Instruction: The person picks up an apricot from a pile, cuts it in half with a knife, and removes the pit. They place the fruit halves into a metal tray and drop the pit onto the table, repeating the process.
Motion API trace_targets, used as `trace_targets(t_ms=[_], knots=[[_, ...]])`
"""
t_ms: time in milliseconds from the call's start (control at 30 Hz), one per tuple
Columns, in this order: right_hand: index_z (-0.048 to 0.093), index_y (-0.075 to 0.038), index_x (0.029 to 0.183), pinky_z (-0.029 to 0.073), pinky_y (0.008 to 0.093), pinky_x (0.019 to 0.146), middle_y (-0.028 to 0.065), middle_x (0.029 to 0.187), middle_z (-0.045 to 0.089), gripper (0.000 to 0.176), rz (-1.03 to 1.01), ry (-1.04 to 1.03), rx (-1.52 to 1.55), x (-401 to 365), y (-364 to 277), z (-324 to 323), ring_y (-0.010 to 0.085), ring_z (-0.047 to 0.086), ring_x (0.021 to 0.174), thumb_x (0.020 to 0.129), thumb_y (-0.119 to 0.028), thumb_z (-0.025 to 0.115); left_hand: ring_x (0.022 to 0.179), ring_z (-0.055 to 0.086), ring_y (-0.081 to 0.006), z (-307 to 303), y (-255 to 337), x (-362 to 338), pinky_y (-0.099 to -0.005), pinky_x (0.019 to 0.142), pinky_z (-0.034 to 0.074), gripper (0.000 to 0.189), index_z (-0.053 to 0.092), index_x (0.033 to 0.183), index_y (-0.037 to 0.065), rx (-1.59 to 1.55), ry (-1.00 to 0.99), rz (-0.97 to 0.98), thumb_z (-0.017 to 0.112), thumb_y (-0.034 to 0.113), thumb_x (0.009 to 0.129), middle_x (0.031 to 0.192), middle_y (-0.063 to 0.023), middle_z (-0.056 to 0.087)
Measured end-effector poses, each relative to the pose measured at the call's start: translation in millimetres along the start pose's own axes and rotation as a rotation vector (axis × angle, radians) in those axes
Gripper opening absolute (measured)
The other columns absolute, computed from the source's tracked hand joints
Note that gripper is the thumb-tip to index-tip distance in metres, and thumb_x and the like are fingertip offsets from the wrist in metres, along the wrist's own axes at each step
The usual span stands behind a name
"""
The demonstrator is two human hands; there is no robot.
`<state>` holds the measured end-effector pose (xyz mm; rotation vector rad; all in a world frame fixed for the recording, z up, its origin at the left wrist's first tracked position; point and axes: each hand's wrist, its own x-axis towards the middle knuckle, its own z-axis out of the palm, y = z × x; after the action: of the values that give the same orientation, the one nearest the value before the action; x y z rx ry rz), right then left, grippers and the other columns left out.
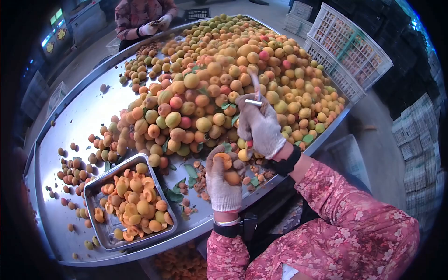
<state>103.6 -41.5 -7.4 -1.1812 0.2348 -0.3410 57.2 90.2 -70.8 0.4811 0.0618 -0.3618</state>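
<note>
My left hand (223, 179), in a pale knitted glove, is closed around an apricot (225, 161) whose orange cut face shows. Another apricot (232, 177) sits at its palm and fingers. Just up and to the right, my right hand (259, 125), also gloved, is curled round a slim tool (253, 102); a pale bar shows above the knuckles and a red bit below the fingers. I cannot tell the tool's exact kind. A big heap of apricots (205, 100) spreads behind both hands. At left, a metal tray (169, 231) holds apricot halves (135, 198).
Everything lies on a raised-edge metal table (93, 114). Scraps and leaves (189, 179) lie beside my left hand. Across the table, another person's gloved hands (156, 25) are at work. White plastic crates (350, 44) stand at right; cut apricots (179, 263) show below the table edge.
</note>
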Motion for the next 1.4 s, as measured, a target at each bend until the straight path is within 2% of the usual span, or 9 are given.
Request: trace_targets(t_ms=[100, 167, 267, 400, 867, 1067, 1200, 1300, 1400], knots=[[0.055, -0.004, 0.112, 0.05, 0.024, 0.055, 0.0018, 0.084, 0.062, 0.023, -0.459, -0.377, -0.532, -6, 15, -7, 0.0069, 0.059, 0.063, 0.09, -0.004, 0.061, 0.099, 0.06, -0.0238, -5, -1, 2, -0.0373, 0.088, 0.051, 0.038, 0.048, 0.123, 0.006, -0.179, 0.092, -0.051, 0.045, 0.035, 0.099, 0.113, -0.0135, 0.059], [0.051, -0.002, 0.125, 0.052, 0.0248, 0.077, 0.0047, 0.104, 0.063, 0.044, 0.059, -0.519, -0.713, -29, -8, -8, 0.0079, 0.061, 0.085, 0.085, -0.006, 0.069, 0.11, 0.056, -0.026, -19, -4, 7, -0.0401, 0.095, 0.047, 0.04, 0.049, 0.124, 0.006, -0.284, 0.08, -0.06, 0.041, 0.037, 0.1, 0.119, -0.0121, 0.057], [0.047, -0.004, 0.13, 0.048, 0.0316, 0.092, 0.0106, 0.114, 0.062, 0.07, 0.077, -0.711, -0.792, -42, 0, -14, 0.0159, 0.061, 0.106, 0.072, -0.021, 0.083, 0.109, 0.056, -0.0282, -17, -2, 9, -0.0455, 0.098, 0.044, 0.036, 0.055, 0.117, 0.005, -0.273, 0.15, 0.064, 0.046, 0.034, 0.098, 0.116, -0.013, 0.059], [0.042, -0.006, 0.134, 0.053, 0.0308, 0.078, 0.0166, 0.101, 0.064, 0.072, -0.248, -0.776, -1.042, -48, 22, -21, 0.0235, 0.066, 0.088, 0.078, -0.04, 0.073, 0.108, 0.056, -0.0302, -10, 3, 4, -0.0452, 0.098, 0.044, 0.032, 0.054, 0.116, 0.002, -0.346, 0.125, 0.039, 0.048, 0.026, 0.095, 0.115, -0.016, 0.059], [0.06, -0.006, 0.103, 0.051, 0.0251, 0.064, 0.004, 0.086, 0.065, 0.03, 0.509, -0.509, -0.348, -31, 34, 46, 0.01, 0.061, 0.074, 0.078, -0.016, 0.074, 0.115, 0.053, -0.0269, -20, 27, 5, -0.0419, 0.098, 0.044, 0.046, 0.049, 0.128, 0.008, -0.213, 0.27, 0.327, 0.031, 0.04, 0.099, 0.128, -0.0108, 0.053], [0.059, -0.001, 0.113, 0.052, 0.0263, 0.066, 0.0076, 0.09, 0.065, 0.036, 0.335, -0.952, -0.379, -41, 22, 134, 0.014, 0.063, 0.072, 0.081, -0.015, 0.068, 0.124, 0.044, -0.0212, -45, 22, 4, -0.0346, 0.104, 0.036, 0.053, 0.034, 0.139, 0.007, 0.247, 0.369, 0.376, 0.033, 0.043, 0.1, 0.138, -0.0095, 0.043], [0.056, -0.004, 0.124, 0.052, 0.0247, 0.065, 0.0062, 0.086, 0.067, 0.045, 0.286, -1.049, -0.436, -36, 14, 158, 0.0097, 0.062, 0.069, 0.082, -0.015, 0.067, 0.121, 0.046, -0.0209, -83, 13, 9, -0.0342, 0.103, 0.036, 0.049, 0.039, 0.136, 0.006, -0.161, -0.153, 0.406, 0.037, 0.038, 0.099, 0.134, -0.0096, 0.047], [0.056, -0.007, 0.123, 0.054, 0.0312, 0.071, 0.015, 0.088, 0.069, 0.04, -0.297, -0.889, -0.891, 1, 20, 123, 0.0212, 0.069, 0.081, 0.086, -0.021, 0.063, 0.111, 0.053, -0.0248, -36, 31, 14, -0.0405, 0.101, 0.039, 0.034, 0.057, 0.115, 0.008, -0.35, 0.441, 0.289, 0.049, 0.033, 0.094, 0.115, -0.0089, 0.059], [0.057, -0.011, 0.12, 0.054, 0.0379, 0.072, 0.0169, 0.087, 0.067, 0.038, -0.437, -0.692, -1.31, 30, 10, 76, 0.0317, 0.067, 0.084, 0.087, -0.029, 0.06, 0.108, 0.054, -0.0273, -41, 24, 15, -0.0415, 0.099, 0.042, 0.031, 0.06, 0.109, 0.007, -0.316, 0.384, 0.273, 0.053, 0.032, 0.093, 0.112, -0.0105, 0.06]])
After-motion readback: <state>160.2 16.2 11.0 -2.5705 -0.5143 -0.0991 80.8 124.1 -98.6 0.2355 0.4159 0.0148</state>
